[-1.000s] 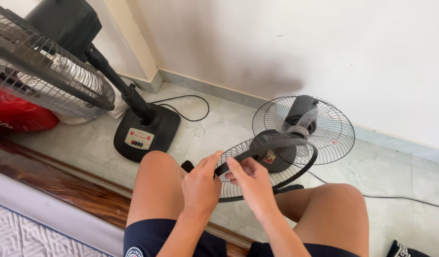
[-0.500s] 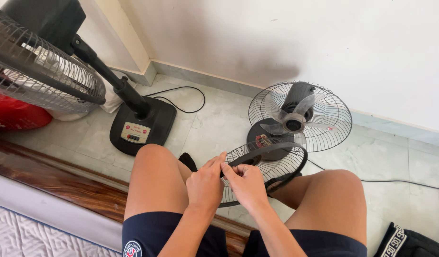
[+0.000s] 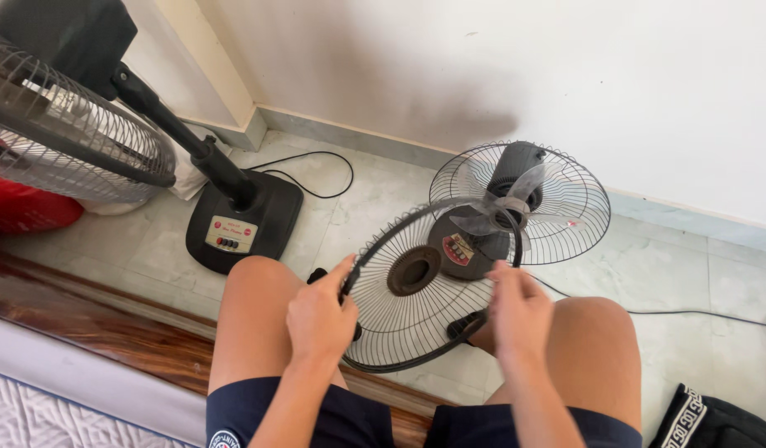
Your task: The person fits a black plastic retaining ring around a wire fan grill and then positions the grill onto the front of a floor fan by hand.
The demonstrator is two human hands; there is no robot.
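I hold the front grille [image 3: 416, 286] upright at centre frame between my knees, left hand [image 3: 319, 319] pinched on its left rim and right hand [image 3: 518, 307] loosely curled at the right rim, so it faces the small fan [image 3: 516, 207] behind.

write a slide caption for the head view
Both hands, left and right, hold a round black wire fan guard upright between bare knees.

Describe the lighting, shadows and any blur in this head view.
Head view: soft daylight, no harsh glare; a broad grey shadow smudges the white wall above the small fan. The right hand is slightly motion-blurred, while the left hand on the detached grille stays sharper.
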